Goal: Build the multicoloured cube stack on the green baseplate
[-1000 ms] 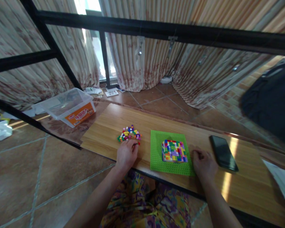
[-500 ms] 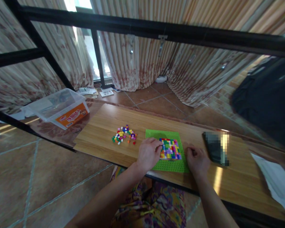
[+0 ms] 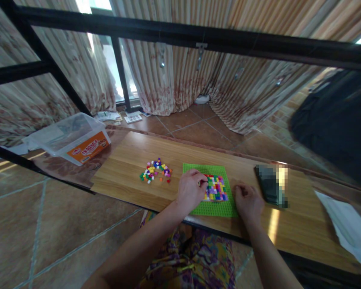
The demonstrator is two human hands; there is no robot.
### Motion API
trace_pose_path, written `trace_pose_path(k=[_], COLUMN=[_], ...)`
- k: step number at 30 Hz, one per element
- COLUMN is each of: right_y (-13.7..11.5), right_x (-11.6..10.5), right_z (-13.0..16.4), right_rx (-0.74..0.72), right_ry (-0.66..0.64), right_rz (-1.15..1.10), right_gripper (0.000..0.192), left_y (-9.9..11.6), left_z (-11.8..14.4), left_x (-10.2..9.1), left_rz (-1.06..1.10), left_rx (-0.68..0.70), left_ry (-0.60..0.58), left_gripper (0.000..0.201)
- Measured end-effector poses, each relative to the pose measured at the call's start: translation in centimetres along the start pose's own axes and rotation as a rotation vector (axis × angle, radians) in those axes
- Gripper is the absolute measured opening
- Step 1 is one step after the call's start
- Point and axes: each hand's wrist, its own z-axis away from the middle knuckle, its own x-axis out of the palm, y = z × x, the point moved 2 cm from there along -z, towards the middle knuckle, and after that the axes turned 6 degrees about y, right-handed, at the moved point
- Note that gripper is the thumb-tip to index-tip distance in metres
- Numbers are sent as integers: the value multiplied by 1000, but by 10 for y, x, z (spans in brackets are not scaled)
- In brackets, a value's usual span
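Phone (image 3: 271, 185) at right of centre was pixelated, screen unreadable. White paper (image 3: 350, 230) ran off the frame's right edge. Left hand (image 3: 190, 192) covered the left part of the multicoloured brick block (image 3: 216, 188); whatever its fingertips pinched was too small to tell.

Clear plastic tub (image 3: 75, 138) left of wooden board (image 3: 126, 176); phone (image 3: 270, 185) right; white paper (image 3: 349, 228) far right.

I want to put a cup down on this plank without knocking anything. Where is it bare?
Bare wood lies left of the loose bricks, and between the phone and the white paper. It is crowded around the green baseplate, where the left hand and right hand rest.
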Motion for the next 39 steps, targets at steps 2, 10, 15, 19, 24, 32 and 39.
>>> trace_pose_path(k=[2,10,15,19,24,32,39], right_y=[0,2,2,1,1,2,1], right_x=[0,2,1,1,1,1,0], right_z=[0,0,0,0,0,0,0], right_rx=[-5,-14,7,19,11,8,23], right_ry=[12,15,-6,-9,-6,-2,-6], right_rz=[-5,-20,-9,-11,3,-2,-9], right_gripper=[35,37,36,34,34,35,34], left_y=[0,2,3,2,3,6,7], left_z=[0,3,5,6,4,8,10], left_x=[0,-1,-2,-2,-3,-5,-14], left_rz=[8,-80,-114,-95,-114,-66,10], left_rx=[-6,118,142,122,115,123,18], left_ry=[7,-13,-21,-12,-54,-76,-51], left_gripper=[7,12,9,9,9,8,6])
